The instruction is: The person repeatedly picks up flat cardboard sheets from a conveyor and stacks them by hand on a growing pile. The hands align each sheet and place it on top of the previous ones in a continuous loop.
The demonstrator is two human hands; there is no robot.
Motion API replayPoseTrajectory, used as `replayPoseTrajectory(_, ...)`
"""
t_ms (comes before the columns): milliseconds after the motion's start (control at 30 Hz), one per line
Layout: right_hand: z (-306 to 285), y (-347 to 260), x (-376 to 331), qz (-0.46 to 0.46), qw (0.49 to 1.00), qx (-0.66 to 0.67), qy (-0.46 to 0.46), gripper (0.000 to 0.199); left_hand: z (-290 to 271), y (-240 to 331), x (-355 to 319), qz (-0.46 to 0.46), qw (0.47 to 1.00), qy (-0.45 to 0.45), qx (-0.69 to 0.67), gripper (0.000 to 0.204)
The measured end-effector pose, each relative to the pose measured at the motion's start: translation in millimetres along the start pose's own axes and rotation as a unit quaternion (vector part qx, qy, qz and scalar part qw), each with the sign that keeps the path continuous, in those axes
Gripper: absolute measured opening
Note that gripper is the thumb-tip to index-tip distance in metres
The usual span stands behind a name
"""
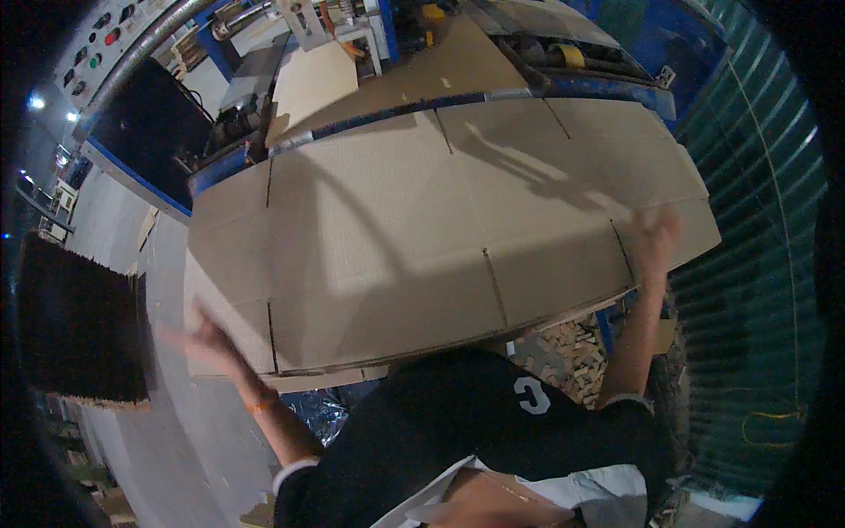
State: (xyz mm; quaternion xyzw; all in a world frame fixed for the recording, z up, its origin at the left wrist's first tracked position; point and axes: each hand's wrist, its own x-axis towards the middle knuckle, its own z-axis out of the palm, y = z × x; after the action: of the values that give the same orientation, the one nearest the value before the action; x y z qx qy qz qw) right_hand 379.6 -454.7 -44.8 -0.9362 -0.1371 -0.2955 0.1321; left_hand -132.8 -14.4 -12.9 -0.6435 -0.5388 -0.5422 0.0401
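Holding: both hands grip a large flat cardboard sheet (pixel 422 229) by its opposite side edges, arms spread wide.
Torso: dark top at 6 o'clock, nearest the camera, under the sheet's near edge.
Left hand (pixel 204 339): at 8 o'clock, on the sheet's near left corner; fingers spread along the edge, blurred, so how firmly they clasp it I cannot tell. An orange band shows on the wrist.
Right hand (pixel 656 238): at 3 o'clock, on the sheet's right edge; fingers raised against the edge, blurred, clasp not certain.
Sheet: unfolded box blank with slots cut between its flaps, spanning the centre from 9 to 3 o'clock, tilted slightly down to the right. More sheets lie directly beneath it, edges showing along the near side.
Scrap (pixel 563 348): pale offcuts on the floor at 5 o'clock, below the sheet's near right edge.
Stack (pixel 79 326): dark edge-on pile of board at 9 o'clock, apart from the left hand.
Floor (pixel 176 440): grey, at 7 o'clock.
Fence (pixel 757 264): green ribbed wall at 3 o'clock, beyond the right hand.
Machine (pixel 396 79): blue-framed, at 12 o'clock, touching the sheet's far edge; further board lies on it.
Panel (pixel 97 40): coloured buttons at 11 o'clock, farthest back.
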Motion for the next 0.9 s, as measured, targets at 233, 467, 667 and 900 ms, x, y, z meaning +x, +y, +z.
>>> replayPoseTrajectory(233, 51.6, 101.7, -23.4, 0.168, 0.981, 0.015, -0.098, 0.071, -36.5, -71.5, -19.4, -0.371, 0.921, -0.090, -0.082, 0.068)
replayPoseTrajectory(467, 38.5, 82.3, 13.2, 0.221, 0.974, 0.030, -0.035, 0.070, -97.3, 3.1, 35.7, -0.230, 0.893, -0.005, -0.386, 0.074)
replayPoseTrajectory(667, 47.7, 134.4, 11.0, 0.274, 0.927, 0.233, 0.104, 0.062, -93.4, -16.0, 78.5, -0.140, 0.922, -0.066, -0.354, 0.081)
replayPoseTrajectory(900, 5.8, 120.7, 30.7, 0.204, 0.804, 0.548, 0.106, 0.036, -51.2, -104.6, 22.2, -0.361, 0.675, -0.201, -0.612, 0.023)
